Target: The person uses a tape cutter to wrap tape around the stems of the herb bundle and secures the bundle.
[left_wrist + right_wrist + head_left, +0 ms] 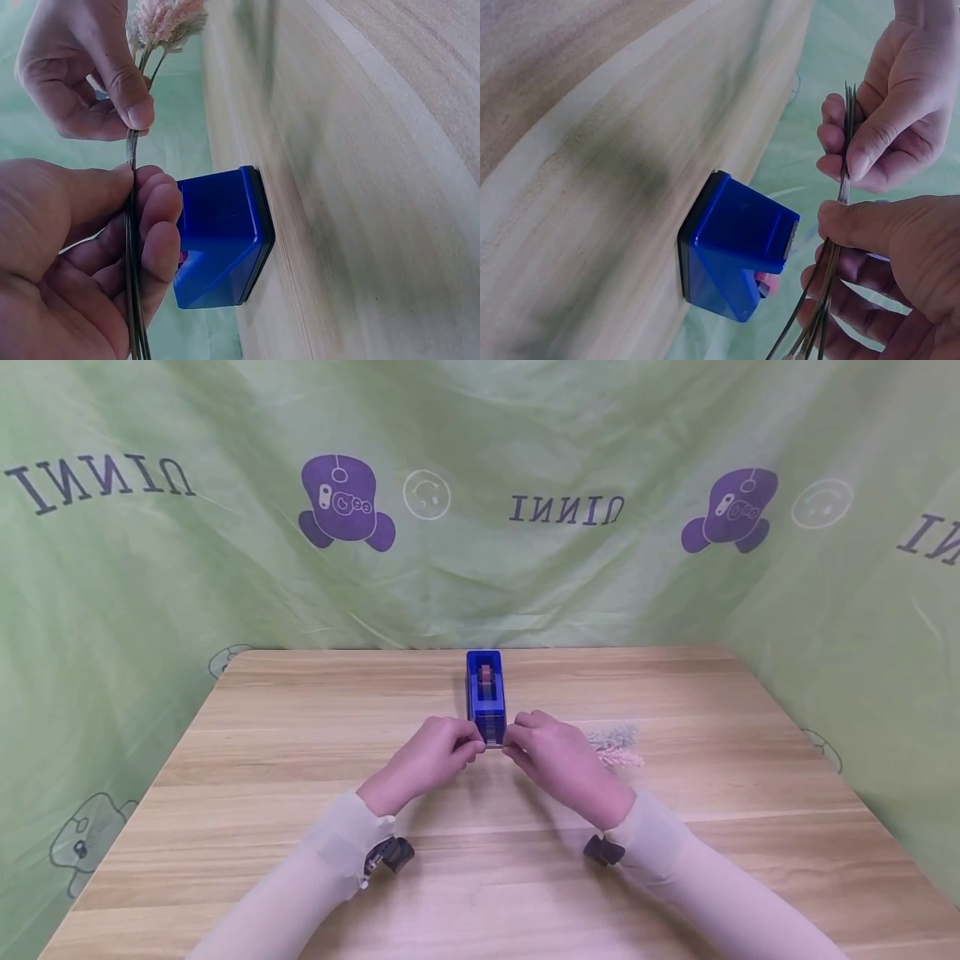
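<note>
Both hands hold a thin bunch of dried flowers [617, 746], with pink and pale grey heads out to the right. My left hand [429, 756] pinches the bare stems [132, 259] between thumb and fingers near their cut ends. Closer to the heads, my right hand [562, 760] pinches the same stems, its thumb [851, 223] a short way from the left thumb. Between the hands, a paler, shiny stretch shows on the stems. Just beyond the fingertips stands a blue tape dispenser [489, 703], its toothed cutter [791, 240] facing the hands and a reddish roll core inside.
The wood-grain table [300, 827] carries the dispenser near its far edge. Behind and on both sides hangs a green cloth [465, 585] printed with purple figures and lettering. Small dark devices are strapped at both wrists, over pale sleeves [300, 872].
</note>
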A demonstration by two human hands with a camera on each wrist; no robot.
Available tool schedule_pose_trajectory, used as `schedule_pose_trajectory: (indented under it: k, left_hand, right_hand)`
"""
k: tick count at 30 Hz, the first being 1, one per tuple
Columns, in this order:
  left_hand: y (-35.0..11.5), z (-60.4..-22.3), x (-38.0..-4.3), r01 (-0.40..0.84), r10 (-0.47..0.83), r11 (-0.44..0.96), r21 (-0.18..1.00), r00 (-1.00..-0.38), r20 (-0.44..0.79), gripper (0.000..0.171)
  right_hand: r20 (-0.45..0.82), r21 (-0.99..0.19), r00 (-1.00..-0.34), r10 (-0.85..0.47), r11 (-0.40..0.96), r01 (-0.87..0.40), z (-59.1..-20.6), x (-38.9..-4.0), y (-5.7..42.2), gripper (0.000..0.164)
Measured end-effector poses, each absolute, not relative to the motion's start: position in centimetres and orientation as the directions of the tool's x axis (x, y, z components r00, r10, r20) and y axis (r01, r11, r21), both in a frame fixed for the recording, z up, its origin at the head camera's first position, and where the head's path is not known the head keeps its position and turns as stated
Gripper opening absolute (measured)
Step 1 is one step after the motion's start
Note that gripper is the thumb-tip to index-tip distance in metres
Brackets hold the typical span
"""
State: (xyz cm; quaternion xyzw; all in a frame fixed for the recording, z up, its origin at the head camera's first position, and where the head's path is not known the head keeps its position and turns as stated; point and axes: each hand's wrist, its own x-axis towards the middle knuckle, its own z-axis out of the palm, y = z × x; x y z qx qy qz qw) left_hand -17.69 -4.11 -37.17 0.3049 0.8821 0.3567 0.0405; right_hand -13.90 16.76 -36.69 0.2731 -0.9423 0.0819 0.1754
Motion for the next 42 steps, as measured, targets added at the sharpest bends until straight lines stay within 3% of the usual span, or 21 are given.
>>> schedule_pose_trajectory:
  k: [18,27,35,42]
  left_hand:
    - [-4.13,-37.26,-17.84,0.562,0.573,0.575,0.595,-0.795,0.197,0.009]
    - [-3.96,-37.41,-17.98,0.539,0.557,0.564,0.626,-0.807,0.194,0.007]
    - [-3.72,-37.21,-18.04,0.520,0.576,0.593,0.615,-0.808,0.127,0.018]
    - [-3.58,-37.23,-18.07,0.519,0.570,0.601,0.608,-0.812,0.129,0.013]
  right_hand:
    - [0.282,-0.103,-0.811,-0.513,0.824,-0.557,-36.27,-14.17,16.71,0.007]
    - [0.349,-0.080,-0.793,-0.500,0.827,-0.557,-36.58,-14.27,16.76,0.004]
    - [0.386,-0.061,-0.776,-0.499,0.825,-0.561,-36.94,-14.40,16.88,0.004]
    - [0.388,-0.057,-0.781,-0.490,0.833,-0.551,-37.04,-14.38,16.90,0.005]
